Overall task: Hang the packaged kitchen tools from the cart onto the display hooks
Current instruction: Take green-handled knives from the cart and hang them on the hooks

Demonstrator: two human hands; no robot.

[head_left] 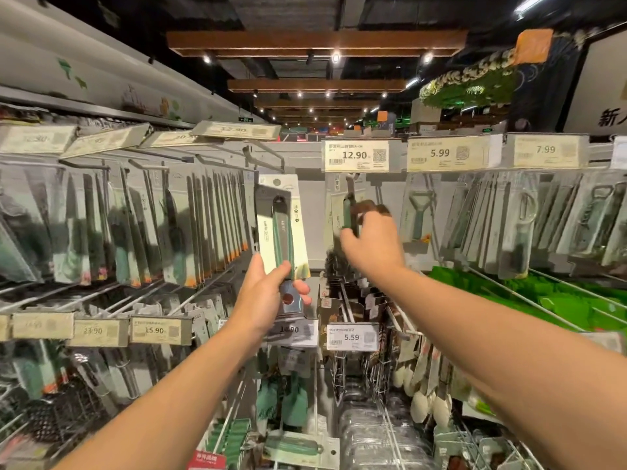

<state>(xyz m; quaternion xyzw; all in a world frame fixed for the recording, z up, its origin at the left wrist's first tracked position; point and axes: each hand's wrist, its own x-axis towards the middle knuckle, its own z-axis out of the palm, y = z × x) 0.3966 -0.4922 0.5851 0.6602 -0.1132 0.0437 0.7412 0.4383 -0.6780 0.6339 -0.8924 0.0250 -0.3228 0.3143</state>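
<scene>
bare back panel (314,212) open between hands, packed knife packages (190,228) left, peeler packages (475,218) right

Green-handled packaged tool (283,228) upright, held before hooks.

Both arms up, both hands gripping

My left hand (263,293) is raised at chest height, fingers and thumb curled around what it holds. My right hand (371,242) reaches higher and further forward, blurred, fingers pinched closed. Both forearms are bare and extended.

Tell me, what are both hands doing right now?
Left hand grips packaged tool, raised. Right hand holds green-handled package under the 12.90 tag. Nothing blocking.
</scene>
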